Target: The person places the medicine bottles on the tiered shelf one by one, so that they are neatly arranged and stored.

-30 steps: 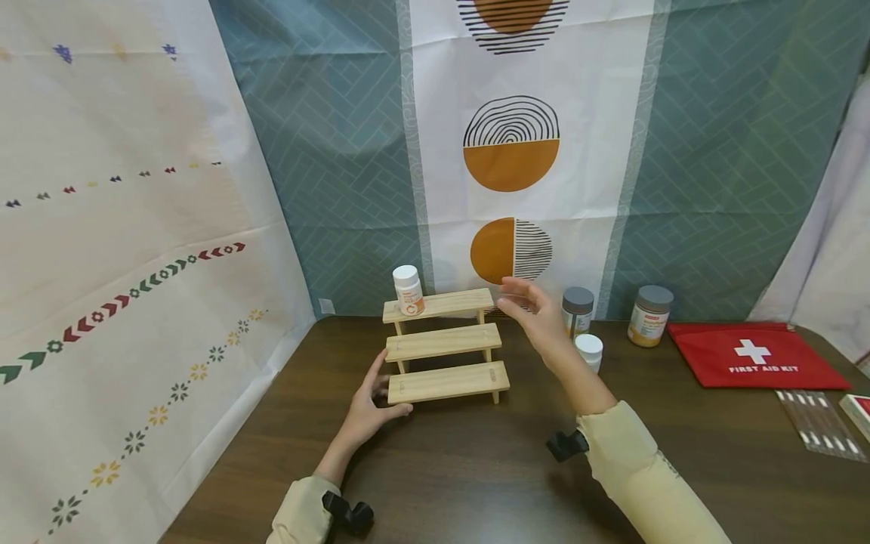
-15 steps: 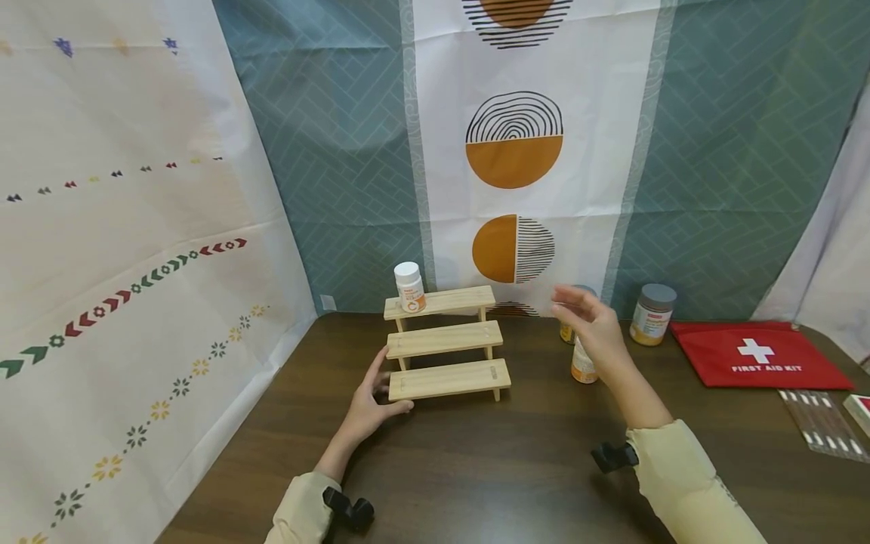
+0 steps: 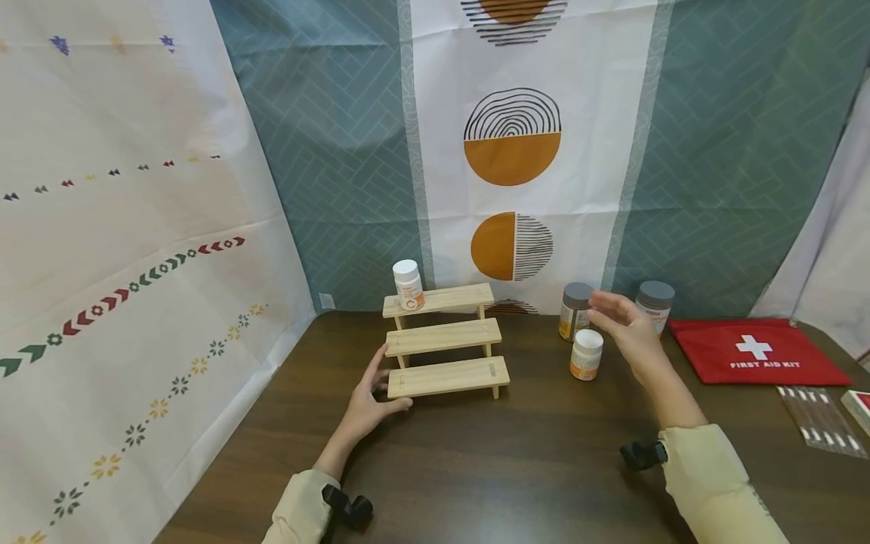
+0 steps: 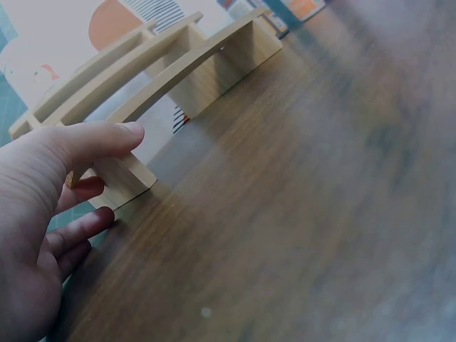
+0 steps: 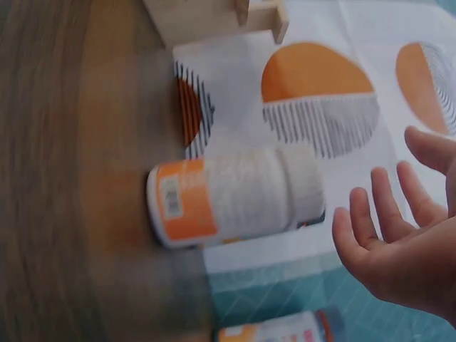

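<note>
A three-step wooden display stand (image 3: 443, 335) stands on the table at centre left. My left hand (image 3: 367, 408) holds its left end; in the left wrist view the thumb lies over the lowest board and the fingers are around the end leg. On the top step, at the left, a white-capped supplement bottle (image 3: 409, 292) stands upright. A second white-capped bottle (image 3: 586, 364), with a white and orange label, stands on the table. My right hand (image 3: 637, 341) hovers just right of it, holding nothing, its fingers loosely bent and apart from the bottle (image 5: 228, 196).
Two grey-lidded jars stand at the back: one (image 3: 573, 321) behind the white bottle, another (image 3: 656, 298) partly behind my right hand. Farther right lie a red first aid kit pouch (image 3: 754, 351), a pack of cotton swabs (image 3: 821, 423) and a small box (image 3: 859, 412). Fabric hangs behind the table.
My right hand has moved right, away from the stand and past the second white bottle, which now shows fully. The left hand stays on the stand.
</note>
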Demonstrator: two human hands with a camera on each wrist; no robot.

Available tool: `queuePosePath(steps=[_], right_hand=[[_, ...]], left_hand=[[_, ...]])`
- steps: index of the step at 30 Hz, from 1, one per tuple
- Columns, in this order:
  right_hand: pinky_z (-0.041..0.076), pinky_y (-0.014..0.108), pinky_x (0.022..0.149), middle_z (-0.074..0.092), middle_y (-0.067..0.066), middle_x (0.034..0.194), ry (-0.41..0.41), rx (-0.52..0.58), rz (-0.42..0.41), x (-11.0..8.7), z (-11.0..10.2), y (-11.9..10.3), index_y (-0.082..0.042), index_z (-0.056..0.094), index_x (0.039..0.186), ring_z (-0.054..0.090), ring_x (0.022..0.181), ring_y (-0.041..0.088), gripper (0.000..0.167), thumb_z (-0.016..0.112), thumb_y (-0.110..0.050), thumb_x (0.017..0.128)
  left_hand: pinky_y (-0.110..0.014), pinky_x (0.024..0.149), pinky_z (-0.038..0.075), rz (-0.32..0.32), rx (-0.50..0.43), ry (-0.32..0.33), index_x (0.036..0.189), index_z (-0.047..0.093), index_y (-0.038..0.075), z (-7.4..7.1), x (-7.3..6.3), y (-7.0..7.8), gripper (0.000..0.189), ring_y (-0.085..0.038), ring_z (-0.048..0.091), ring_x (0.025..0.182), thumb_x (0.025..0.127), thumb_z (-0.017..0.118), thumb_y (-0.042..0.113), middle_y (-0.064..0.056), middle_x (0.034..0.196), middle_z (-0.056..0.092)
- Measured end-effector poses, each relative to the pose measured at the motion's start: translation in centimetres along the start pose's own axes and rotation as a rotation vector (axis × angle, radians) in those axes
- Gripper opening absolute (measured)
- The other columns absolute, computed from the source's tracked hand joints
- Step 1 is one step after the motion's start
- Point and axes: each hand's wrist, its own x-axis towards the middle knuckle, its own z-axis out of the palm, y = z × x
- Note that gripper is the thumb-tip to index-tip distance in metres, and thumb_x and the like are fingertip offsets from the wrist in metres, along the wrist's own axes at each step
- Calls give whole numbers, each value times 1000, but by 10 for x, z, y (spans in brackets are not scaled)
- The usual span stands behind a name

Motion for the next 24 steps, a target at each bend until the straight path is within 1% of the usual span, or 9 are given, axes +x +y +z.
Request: queuePosePath(steps=[3, 5, 7, 9, 11, 13, 18, 20, 24], right_hand=[[38, 33, 103, 51, -29, 111, -60, -31, 38, 3, -6, 7, -3, 40, 146, 46, 102, -14, 61, 60, -34, 97], [36, 45, 108, 56, -15, 122, -110, -41, 68, 4, -8, 12, -2, 37, 147, 45, 104, -12, 64, 59, -35, 97], [30, 55, 112, 53, 4, 137, -174, -43, 93, 6, -10, 17, -1, 33, 149, 47, 114, -2, 66, 58, -34, 98], [28, 58, 113, 42, 19, 149, -230, -47, 106, 8, -12, 22, 0, 31, 150, 45, 125, 12, 66, 57, -32, 99], [29, 59, 112, 34, 28, 153, -268, -51, 111, 9, -14, 27, 1, 30, 150, 42, 130, 21, 66, 57, -30, 99], [30, 58, 112, 32, 29, 153, -298, -49, 117, 10, -14, 31, 2, 29, 150, 44, 127, 19, 66, 58, -29, 98], [31, 58, 111, 32, 28, 152, -347, -41, 150, 10, -15, 41, 2, 29, 150, 44, 109, -4, 69, 62, -26, 96], [32, 59, 111, 33, 27, 151, -365, -37, 160, 10, -15, 44, 2, 29, 150, 45, 109, -3, 70, 62, -25, 95], [35, 58, 108, 37, 27, 147, -404, -39, 173, 11, -14, 48, 2, 27, 151, 47, 117, 9, 72, 63, -23, 94]], left_hand=[[-30, 88, 47, 19, 4, 2, 157, 21, 24, 0, 1, 0, 107, -17, 61, 95, 73, 85, 6, -19, 124, 65], [-29, 87, 46, 36, 7, 6, 157, 21, 24, 0, 1, -1, 107, -15, 61, 95, 73, 85, 8, -19, 123, 65], [-26, 86, 46, 57, 10, 11, 157, 22, 25, 0, 0, -3, 107, -12, 60, 94, 72, 86, 11, -19, 122, 65], [-24, 84, 46, 96, 23, 15, 157, 21, 24, -1, 0, -5, 107, -10, 60, 93, 72, 86, 14, -20, 120, 66], [-23, 83, 46, 111, 28, 18, 157, 21, 25, 0, 0, -6, 108, -9, 60, 92, 71, 86, 16, -20, 120, 66], [-24, 83, 46, 101, 26, 18, 156, 22, 27, 0, 1, -6, 108, -10, 60, 92, 71, 87, 16, -19, 120, 66], [-31, 89, 46, 7, 6, 2, 157, 20, 29, -1, 0, -2, 108, -17, 61, 96, 72, 86, 10, -17, 125, 65], [-32, 90, 46, -10, 4, -3, 157, 20, 26, -1, 0, -1, 108, -20, 61, 98, 73, 85, 8, -18, 126, 64], [-35, 91, 45, -15, 1, 0, 157, 20, 25, -1, 1, 0, 107, -22, 61, 98, 73, 84, 6, -19, 126, 64]])
